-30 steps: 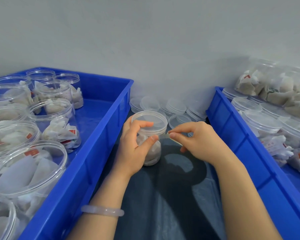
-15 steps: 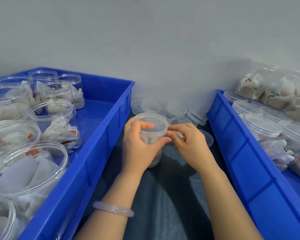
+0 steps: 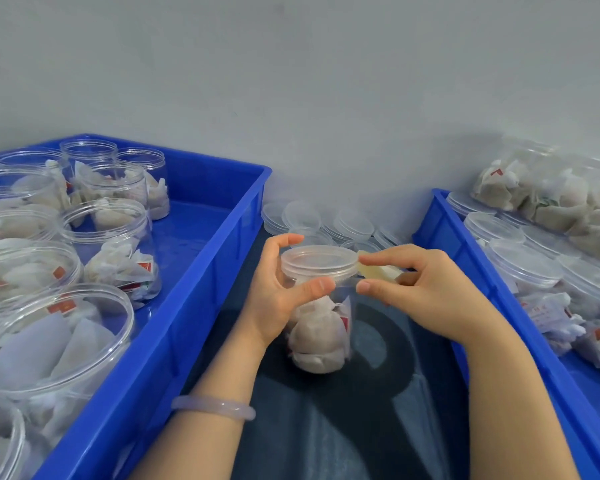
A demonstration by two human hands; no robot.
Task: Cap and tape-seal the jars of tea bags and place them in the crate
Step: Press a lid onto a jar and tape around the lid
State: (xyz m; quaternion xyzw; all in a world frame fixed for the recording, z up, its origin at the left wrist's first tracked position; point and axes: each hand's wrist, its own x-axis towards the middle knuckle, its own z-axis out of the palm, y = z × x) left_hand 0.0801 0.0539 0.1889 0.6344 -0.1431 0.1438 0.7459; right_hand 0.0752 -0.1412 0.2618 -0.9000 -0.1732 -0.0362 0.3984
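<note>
A clear plastic jar [image 3: 321, 327] of white tea bags, capped with a clear lid [image 3: 319, 259], is held tilted above the dark cloth between two blue crates. My left hand [image 3: 281, 292] grips the jar just under the lid, thumb in front and fingers behind. My right hand [image 3: 426, 289] pinches a strip of pale yellowish tape [image 3: 374, 271] whose end touches the lid's right rim.
The left blue crate [image 3: 201, 306] holds several open jars of tea bags [image 3: 118, 254]. The right blue crate [image 3: 458, 244] holds several capped jars [image 3: 520, 265]. Loose clear lids [image 3: 326, 220] lie by the grey wall behind the jar. A pale bangle [image 3: 215, 407] is on my left wrist.
The jar has been lifted and tilted toward me. My right hand has drawn the tape out to the right from the lid's rim.
</note>
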